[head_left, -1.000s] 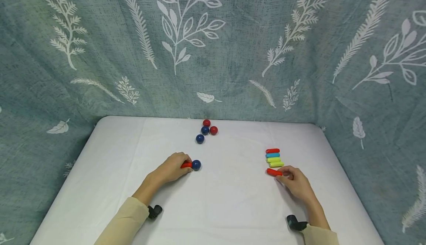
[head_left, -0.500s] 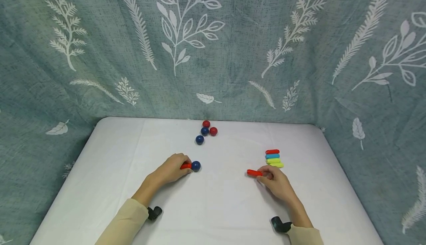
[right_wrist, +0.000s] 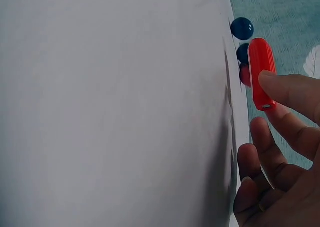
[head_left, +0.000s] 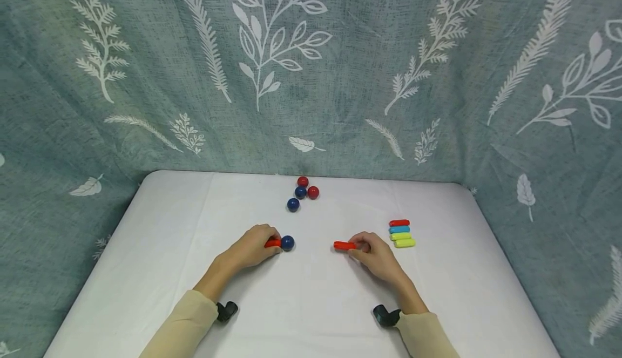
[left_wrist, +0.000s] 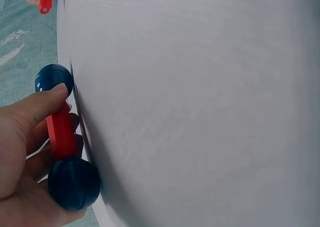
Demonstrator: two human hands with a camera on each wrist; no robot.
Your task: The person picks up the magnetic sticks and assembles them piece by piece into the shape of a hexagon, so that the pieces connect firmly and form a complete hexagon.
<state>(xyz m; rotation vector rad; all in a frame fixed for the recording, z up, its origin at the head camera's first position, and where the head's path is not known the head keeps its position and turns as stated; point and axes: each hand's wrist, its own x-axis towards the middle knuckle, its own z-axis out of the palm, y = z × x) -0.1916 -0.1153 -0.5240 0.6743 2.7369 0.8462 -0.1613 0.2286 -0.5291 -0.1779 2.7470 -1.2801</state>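
My left hand grips a red plastic rod joined at each end to a dark blue ball. In the head view, one ball shows at the fingertips and the other is hidden by the hand. To the right, my right hand pinches a second red rod between thumb and index finger, its free end pointing left toward that ball. A small hole shows in the rod's near end in the right wrist view; the other fingers curl loosely below. A gap of white cloth separates the two hands' pieces.
Two red balls and two blue balls cluster at the back middle of the white table. A row of rods lies at right: red, blue and two yellow-green. A patterned curtain hangs behind.
My right hand has carried its red rod leftward, away from the row of rods and toward the left hand's piece. The left hand has stayed in place, still holding its rod and balls.
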